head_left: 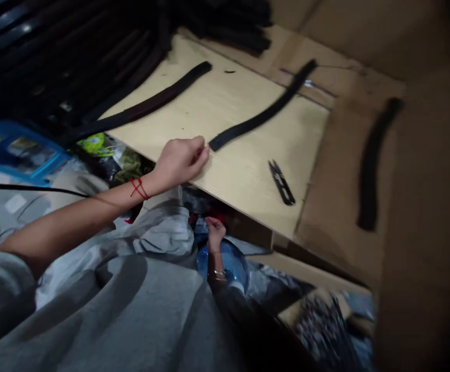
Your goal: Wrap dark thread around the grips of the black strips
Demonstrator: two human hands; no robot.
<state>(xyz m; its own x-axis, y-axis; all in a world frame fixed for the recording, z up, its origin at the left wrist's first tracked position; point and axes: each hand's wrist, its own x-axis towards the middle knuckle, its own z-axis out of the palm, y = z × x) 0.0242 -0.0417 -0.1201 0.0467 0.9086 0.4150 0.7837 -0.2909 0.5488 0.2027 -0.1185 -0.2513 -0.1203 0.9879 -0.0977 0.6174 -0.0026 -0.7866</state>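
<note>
My left hand (184,159), with a red string round its wrist, is closed in a pinch over the front edge of the pale board. What its fingertips hold, if anything, I cannot make out. Just beside them lies the near end of a curved black strip (261,116); whether they touch it I cannot tell. Lower down, below the board's edge, my right hand (216,232) is also closed, fingertips together, above a blue tub (238,261). Whatever is in it is too small and blurred to name. Black thread snips (281,183) rest on the board to the right.
A second black strip (163,98) crosses the left of the board (244,178). Another strip (375,165) lies on cardboard (331,206) at the right. Many dark strips (65,46) are piled at the upper left, above a blue plastic stool (50,165).
</note>
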